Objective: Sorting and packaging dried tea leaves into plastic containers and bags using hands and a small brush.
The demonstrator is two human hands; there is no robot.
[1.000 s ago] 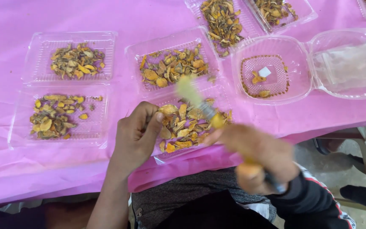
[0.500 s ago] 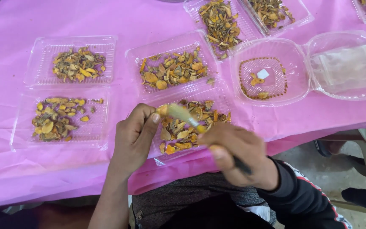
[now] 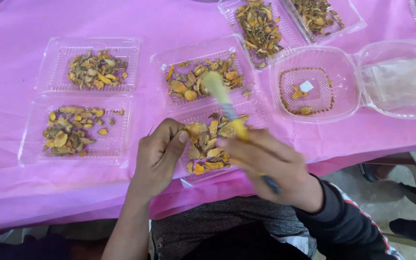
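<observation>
head view: left hand, at lower centre of the frame, is pinching an orange dried slice between thumb and forefinger over the near clear tray; right hand, fingers closed, is gripping a small brush. blurred brush strokes are risking flicking the lightly held slice onto the pink cloth.
</observation>
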